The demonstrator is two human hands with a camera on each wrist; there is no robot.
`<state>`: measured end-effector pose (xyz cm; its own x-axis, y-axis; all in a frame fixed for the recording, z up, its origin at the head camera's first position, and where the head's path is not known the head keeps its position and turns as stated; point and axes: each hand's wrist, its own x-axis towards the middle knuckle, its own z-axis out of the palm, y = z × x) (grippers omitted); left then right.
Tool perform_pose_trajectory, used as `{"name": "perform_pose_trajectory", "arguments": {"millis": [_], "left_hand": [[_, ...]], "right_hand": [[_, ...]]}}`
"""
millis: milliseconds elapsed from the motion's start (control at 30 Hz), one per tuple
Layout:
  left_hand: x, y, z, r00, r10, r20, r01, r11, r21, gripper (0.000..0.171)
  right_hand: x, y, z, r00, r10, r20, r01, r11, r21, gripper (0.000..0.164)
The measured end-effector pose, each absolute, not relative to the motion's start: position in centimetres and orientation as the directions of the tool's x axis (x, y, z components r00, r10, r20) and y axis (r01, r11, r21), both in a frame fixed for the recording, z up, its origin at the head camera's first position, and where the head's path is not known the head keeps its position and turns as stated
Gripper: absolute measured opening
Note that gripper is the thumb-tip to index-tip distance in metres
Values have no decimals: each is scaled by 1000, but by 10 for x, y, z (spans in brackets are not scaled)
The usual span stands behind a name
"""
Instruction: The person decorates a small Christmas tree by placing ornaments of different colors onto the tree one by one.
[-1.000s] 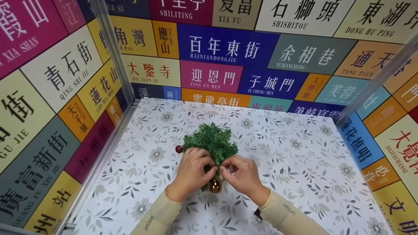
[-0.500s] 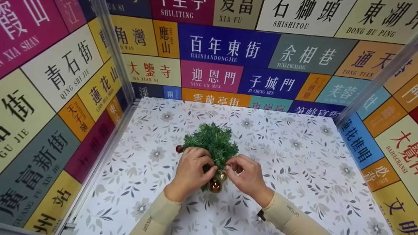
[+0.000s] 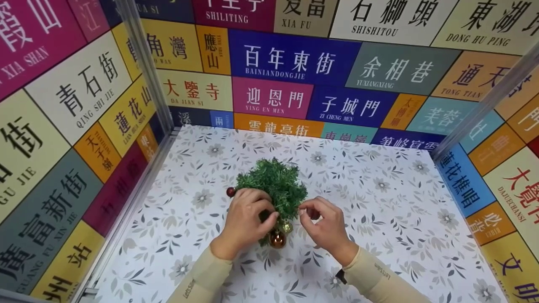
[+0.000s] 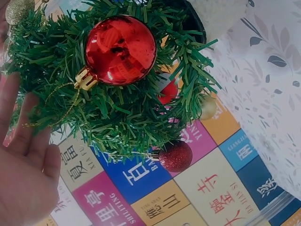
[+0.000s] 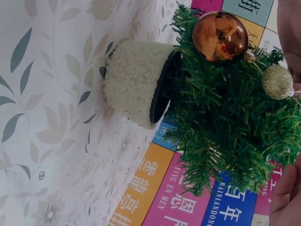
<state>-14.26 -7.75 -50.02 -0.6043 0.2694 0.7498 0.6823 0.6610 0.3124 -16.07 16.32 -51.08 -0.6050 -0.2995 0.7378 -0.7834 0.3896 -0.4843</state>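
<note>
A small artificial Christmas tree (image 3: 273, 181) stands on the patterned tabletop, its white fleecy pot (image 5: 136, 82) showing in the right wrist view. My left hand (image 3: 248, 214) is at the tree's near side, thumb and index finger pinching its top; the exact contact is hidden. My right hand (image 3: 324, 223) is just right of the tree, fingers bent loosely, with nothing visible in them. A gold glitter ball (image 5: 277, 82) hangs by the left fingertips, beside a shiny copper-coloured ball (image 5: 220, 36). A shiny red ball (image 4: 121, 50) hangs on the left side.
A dark red glitter ball (image 4: 175, 156) sticks out at the tree's left. The floral tabletop (image 3: 379, 235) surrounds the tree. Panels with street names (image 3: 290, 59) stand behind and on both sides, with clear corner posts (image 3: 149, 63).
My right hand has let go near the gold glitter ball and drawn away to the right, leaving the ball hanging in view. The left hand has stayed almost still at the tree.
</note>
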Motion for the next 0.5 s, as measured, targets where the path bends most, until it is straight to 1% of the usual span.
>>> {"name": "perform_pose_trajectory", "arguments": {"millis": [133,300,400,500], "left_hand": [[-142,-78,-499,-601,267,754,686,656,315,11],[-142,-82,-499,-595,235,769,669,675,311,9],[-143,-88,-497,-577,197,792,663,680,314,7],[-144,-98,-496,-562,149,813,653,683,326,6]], "right_hand": [[-161,164,-511,-601,-289,745,-784,394,-480,13],[-162,168,-513,-587,-257,768,-788,398,-469,23],[-165,177,-517,-597,-228,769,-773,423,-474,24],[-170,191,-525,-620,-207,757,-736,489,-469,20]]}}
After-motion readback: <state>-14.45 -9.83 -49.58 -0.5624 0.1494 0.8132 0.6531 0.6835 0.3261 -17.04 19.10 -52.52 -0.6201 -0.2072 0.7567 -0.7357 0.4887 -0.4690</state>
